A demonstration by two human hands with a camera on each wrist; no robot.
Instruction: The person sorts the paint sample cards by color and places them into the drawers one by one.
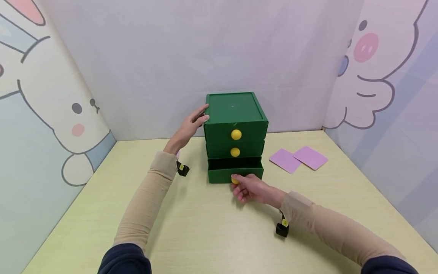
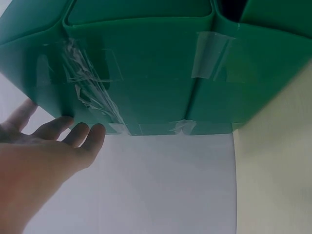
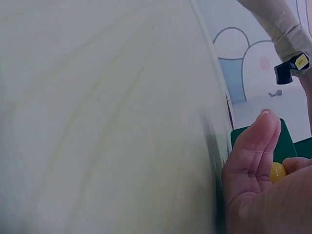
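— So where does the bottom drawer (image 1: 235,172) sit from the right hand (image 1: 251,188)?

— Directly ahead of its fingers, slid partly out toward the person; the hand pinches its yellow knob (image 1: 234,180).

— And the left hand (image 1: 189,127)?

— Fingers straight, flat against the near side of the green cabinet (image 1: 236,110), gripping nothing. The drawer's travel runs toward the body, so the right hand is nearer.

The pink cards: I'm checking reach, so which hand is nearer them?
Right. The right hand grips the bottom drawer's knob, left of the pink cards; the left hand rests on the chest's far side.
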